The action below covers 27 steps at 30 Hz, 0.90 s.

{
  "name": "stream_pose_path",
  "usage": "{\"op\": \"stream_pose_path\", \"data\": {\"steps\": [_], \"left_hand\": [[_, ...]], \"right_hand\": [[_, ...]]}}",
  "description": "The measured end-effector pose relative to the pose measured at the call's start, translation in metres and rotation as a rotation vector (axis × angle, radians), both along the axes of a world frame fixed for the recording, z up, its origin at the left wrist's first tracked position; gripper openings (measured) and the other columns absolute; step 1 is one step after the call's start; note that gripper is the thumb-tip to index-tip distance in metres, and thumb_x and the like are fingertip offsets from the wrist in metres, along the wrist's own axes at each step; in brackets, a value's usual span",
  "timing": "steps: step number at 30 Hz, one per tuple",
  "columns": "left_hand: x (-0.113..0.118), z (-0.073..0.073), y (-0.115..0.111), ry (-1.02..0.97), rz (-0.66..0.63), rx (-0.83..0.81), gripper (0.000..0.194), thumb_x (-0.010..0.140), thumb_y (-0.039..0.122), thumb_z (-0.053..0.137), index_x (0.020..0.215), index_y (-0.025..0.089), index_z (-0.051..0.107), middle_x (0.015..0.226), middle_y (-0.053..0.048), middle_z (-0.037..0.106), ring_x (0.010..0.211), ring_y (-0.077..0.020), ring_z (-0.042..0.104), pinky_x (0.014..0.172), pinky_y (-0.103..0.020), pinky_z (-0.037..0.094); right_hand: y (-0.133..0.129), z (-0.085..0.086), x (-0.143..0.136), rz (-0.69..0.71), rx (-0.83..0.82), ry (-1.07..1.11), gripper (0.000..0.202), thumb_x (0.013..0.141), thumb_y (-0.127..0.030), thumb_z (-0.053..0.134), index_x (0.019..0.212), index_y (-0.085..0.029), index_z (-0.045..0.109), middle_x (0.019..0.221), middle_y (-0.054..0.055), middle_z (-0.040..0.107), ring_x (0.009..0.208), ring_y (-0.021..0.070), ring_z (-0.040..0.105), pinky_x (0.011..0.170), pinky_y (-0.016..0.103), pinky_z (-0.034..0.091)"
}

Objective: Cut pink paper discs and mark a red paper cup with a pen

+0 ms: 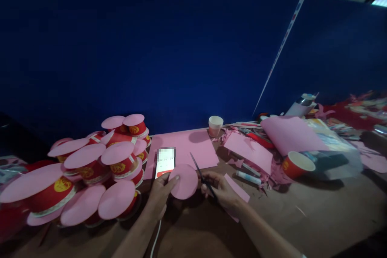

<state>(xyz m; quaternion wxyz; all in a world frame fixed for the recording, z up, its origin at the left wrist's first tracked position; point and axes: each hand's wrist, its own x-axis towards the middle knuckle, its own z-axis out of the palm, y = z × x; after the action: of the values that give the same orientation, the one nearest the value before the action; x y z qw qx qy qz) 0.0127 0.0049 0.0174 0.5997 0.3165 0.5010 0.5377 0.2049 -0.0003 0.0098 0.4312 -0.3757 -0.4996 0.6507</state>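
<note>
A round pink paper disc (185,183) is pinched at its left edge by my left hand (161,194), thumb on top. My right hand (220,189) is closed round dark scissors (196,164), whose blades point up and left just beyond the disc's right edge. Behind the disc, a lit phone (165,162) lies partly on large pink sheets (193,147). A narrow pink paper strip (237,189) rests on the table beside my right hand.
Red cups topped with pink discs (117,155) are piled at the left. A white cup (215,125) stands behind. At the right are pink scraps (281,175), a tipped red cup (298,165), a glue tube (248,178) and a pink sheet (292,133). A blue partition (181,56) rises behind.
</note>
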Motion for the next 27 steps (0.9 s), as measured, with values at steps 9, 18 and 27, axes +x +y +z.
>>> {"op": "stream_pose_path", "data": {"steps": [9, 18, 27], "left_hand": [[0.000, -0.001, -0.002, 0.044, -0.074, 0.049, 0.033, 0.057, 0.036, 0.074, 0.082, 0.013, 0.070, 0.067, -0.003, 0.068, 0.063, -0.0160, 0.060, 0.062, -0.026, 0.046], [0.001, -0.009, -0.009, 0.224, -0.351, 0.070, 0.033, 0.064, 0.036, 0.071, 0.086, 0.011, 0.071, 0.069, -0.006, 0.067, 0.062, -0.0167, 0.058, 0.056, -0.025, 0.044], [0.003, -0.005, -0.012, 0.150, -0.430, 0.061, 0.040, 0.065, 0.037, 0.070, 0.095, 0.012, 0.066, 0.079, -0.007, 0.068, 0.063, -0.0155, 0.058, 0.053, -0.024, 0.046]], "right_hand": [[0.003, -0.004, -0.002, -0.016, -0.009, -0.043, 0.036, 0.067, -0.030, 0.073, 0.098, -0.016, 0.063, 0.065, -0.002, 0.058, 0.051, 0.0072, 0.047, 0.048, 0.019, 0.037], [0.002, -0.001, -0.003, -0.115, 0.013, 0.029, 0.039, 0.056, -0.024, 0.080, 0.092, -0.018, 0.065, 0.075, -0.001, 0.061, 0.068, 0.0115, 0.054, 0.062, 0.022, 0.043], [0.005, -0.001, -0.009, -0.301, -0.074, 0.130, 0.040, 0.053, -0.027, 0.081, 0.087, -0.018, 0.063, 0.072, -0.001, 0.061, 0.062, 0.0113, 0.054, 0.058, 0.023, 0.044]]}}
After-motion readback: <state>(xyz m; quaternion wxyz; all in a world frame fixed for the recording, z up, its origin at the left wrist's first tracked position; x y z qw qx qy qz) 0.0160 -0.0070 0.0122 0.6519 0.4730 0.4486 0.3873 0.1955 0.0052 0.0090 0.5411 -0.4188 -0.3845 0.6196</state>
